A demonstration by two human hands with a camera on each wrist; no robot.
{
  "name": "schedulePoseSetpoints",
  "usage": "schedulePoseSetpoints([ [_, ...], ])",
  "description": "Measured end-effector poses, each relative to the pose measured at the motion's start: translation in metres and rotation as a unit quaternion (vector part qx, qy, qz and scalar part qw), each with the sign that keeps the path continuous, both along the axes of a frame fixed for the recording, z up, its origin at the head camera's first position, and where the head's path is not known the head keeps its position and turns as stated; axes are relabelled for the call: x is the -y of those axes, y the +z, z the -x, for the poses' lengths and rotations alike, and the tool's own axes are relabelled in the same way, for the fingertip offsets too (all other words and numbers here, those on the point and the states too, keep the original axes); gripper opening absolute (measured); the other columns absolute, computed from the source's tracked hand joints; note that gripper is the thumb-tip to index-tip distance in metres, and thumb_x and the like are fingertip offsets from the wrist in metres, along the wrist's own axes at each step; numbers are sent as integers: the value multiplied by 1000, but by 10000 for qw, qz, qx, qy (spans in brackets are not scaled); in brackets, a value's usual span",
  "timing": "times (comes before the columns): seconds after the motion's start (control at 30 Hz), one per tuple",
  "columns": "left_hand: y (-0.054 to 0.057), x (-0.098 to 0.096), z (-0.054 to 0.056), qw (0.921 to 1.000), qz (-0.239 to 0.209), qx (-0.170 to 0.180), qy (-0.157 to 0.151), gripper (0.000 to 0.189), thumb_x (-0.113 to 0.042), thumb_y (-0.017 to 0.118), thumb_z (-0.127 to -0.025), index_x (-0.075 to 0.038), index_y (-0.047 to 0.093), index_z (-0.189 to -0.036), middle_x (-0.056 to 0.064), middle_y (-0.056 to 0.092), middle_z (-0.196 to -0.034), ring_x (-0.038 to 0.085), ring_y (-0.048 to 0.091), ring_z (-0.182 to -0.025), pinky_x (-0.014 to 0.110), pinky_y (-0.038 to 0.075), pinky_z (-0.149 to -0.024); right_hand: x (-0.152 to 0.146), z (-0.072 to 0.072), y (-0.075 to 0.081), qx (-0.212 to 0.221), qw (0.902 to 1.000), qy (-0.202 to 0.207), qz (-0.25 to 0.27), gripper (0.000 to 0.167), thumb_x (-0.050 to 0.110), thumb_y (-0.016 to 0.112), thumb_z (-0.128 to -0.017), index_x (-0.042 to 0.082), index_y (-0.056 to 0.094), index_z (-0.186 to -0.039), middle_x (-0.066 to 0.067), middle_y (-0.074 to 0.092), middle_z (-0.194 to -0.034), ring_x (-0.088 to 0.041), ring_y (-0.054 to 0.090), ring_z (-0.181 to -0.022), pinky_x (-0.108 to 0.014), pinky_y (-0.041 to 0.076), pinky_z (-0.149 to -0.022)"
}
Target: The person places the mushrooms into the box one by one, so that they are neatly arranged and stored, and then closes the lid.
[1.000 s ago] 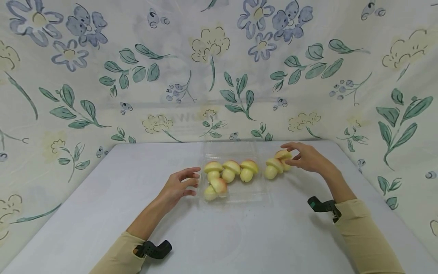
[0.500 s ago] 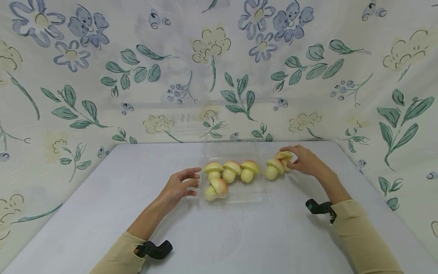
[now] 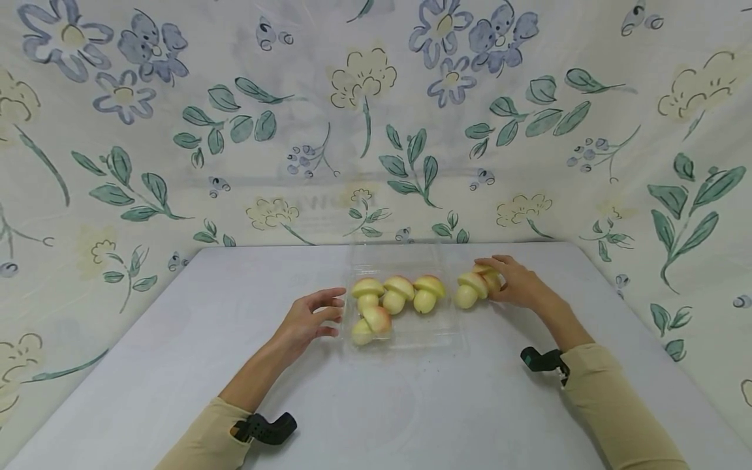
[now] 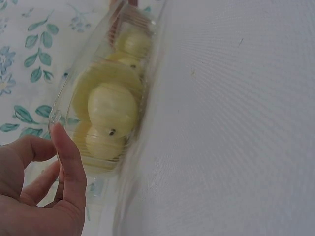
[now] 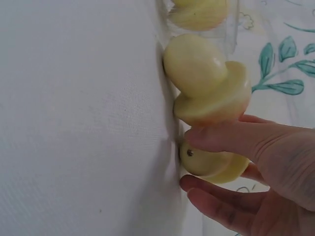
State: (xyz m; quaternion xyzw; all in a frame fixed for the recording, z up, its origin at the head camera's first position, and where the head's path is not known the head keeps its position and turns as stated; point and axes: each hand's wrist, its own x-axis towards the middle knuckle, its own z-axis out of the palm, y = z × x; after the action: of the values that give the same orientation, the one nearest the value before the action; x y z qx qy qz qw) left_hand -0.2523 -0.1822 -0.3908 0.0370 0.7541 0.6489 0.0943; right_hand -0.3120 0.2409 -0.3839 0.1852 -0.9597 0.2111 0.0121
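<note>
- Clear plastic box (image 3: 424,328) is holding four yellow mushroom-shaped pieces (image 3: 397,293): three toward twelve o'clock, one at eight.
- My left hand (image 3: 305,320) is touching its nine o'clock edge, fingers loosely bent, released.
- Outside, toward two o'clock, my right hand (image 3: 519,282) is grasping a fifth piece (image 5: 209,163), beside a sixth piece (image 3: 471,289).

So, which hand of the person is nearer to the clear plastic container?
The left hand. Its fingers are at the left side of the clear plastic container. The right hand is farther, beyond the container's right side, around a mushroom-shaped piece.
</note>
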Motion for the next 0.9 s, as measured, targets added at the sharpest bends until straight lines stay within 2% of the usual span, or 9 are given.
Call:
schedulePoseSetpoints([
  [0.17, 1, 0, 0, 10000, -27, 11, -10, 51, -7, 59, -94, -2, 47, -143, 7, 54, -114, 11, 58, -84, 22, 57, -65, -1, -1, -2, -94, 9999, 55, 92, 70, 9, 74, -85, 13, 41, -146, -31, 34, -148, -27, 67, -87, -60, 50, -86],
  [0.27, 0, 0, 0, 10000, -33, -1, -21, 51, -7, 60, -94, -2, 46, -143, 7, 54, -114, 11, 58, -84, 22, 57, -65, -1, -1, -3, -124, 9999, -21, 103, 69, 9, 73, -86, 13, 41, -146, -31, 35, -147, -28, 66, -88, -54, 53, -83],
  [0.5, -2, 0, 1, 10000, -44, 23, 12, 51, -6, 60, -94, -2, 47, -143, 7, 54, -114, 11, 59, -84, 22, 57, -65, 0, 0, -4, -120, 9997, -178, 91, 68, 7, 73, -85, 14, 40, -144, -32, 37, -145, -30, 64, -90, -58, 49, -86],
  [0.7, -3, -1, 3, 10000, 24, 14, 21, 49, -6, 59, -95, -5, 49, -142, 5, 53, -114, 12, 59, -86, 22, 58, -65, 0, -1, -3, -48, 9991, -390, 128, 65, 8, 74, -84, 14, 40, -139, -34, 41, -138, -33, 61, -91, -51, 52, -80],
  [0.9, -3, -1, 3, 10000, 11, 28, 17, 48, -6, 59, -94, -6, 50, -142, 4, 53, -113, 13, 59, -86, 23, 58, -65, -1, -1, -3, -111, 9989, -417, 162, 64, 9, 75, -83, 11, 39, -136, -33, 44, -133, -42, 56, -107, -62, 48, -88],
])
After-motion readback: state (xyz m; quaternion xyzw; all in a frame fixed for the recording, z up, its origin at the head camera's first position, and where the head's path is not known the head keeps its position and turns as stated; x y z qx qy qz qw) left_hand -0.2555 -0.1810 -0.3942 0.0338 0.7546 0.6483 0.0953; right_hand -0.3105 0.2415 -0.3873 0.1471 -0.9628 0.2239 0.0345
